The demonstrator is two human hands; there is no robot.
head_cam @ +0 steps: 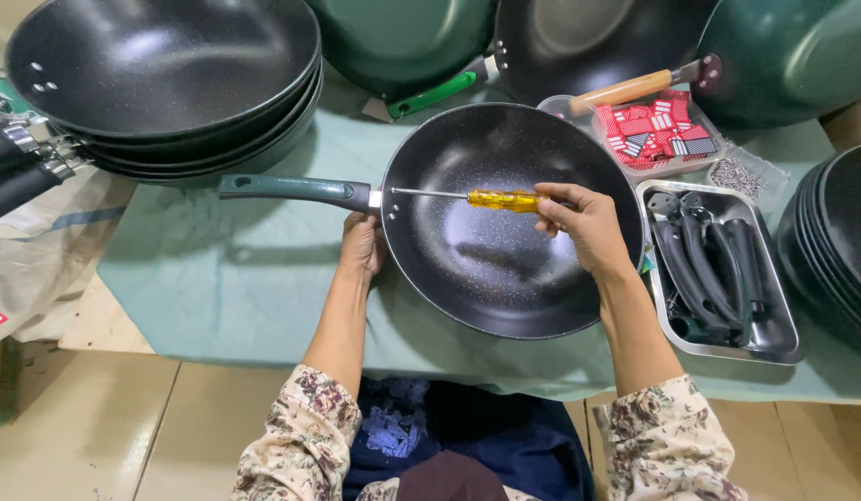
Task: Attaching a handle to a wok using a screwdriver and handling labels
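Black speckled wok point(505, 232) lying on the green-covered bench point(226, 278), centre of view, green handle point(291, 188) pointing left. Left hand point(362, 246) cupped against the rim at the handle joint, closed on the wok edge. Right hand point(584, 221) wrapped around the yellow handle of a screwdriver point(468, 197), shaft lying across the bowl, tip meeting the inner wall at the handle fixing.

Judged rigid, fairly heavy metal; coated inside likely smooth and easily scratched; round base liable to rock. Best held at the rim beside the joint or by the handle itself. Screwdriver light and stiff, best held at its yellow handle.

Nearby: stack of like woks point(161, 83) at upper left; steel tray of dark handles point(718, 269) at right; clear tub of red packets point(658, 130) and small tray of screws point(741, 174) beyond it.
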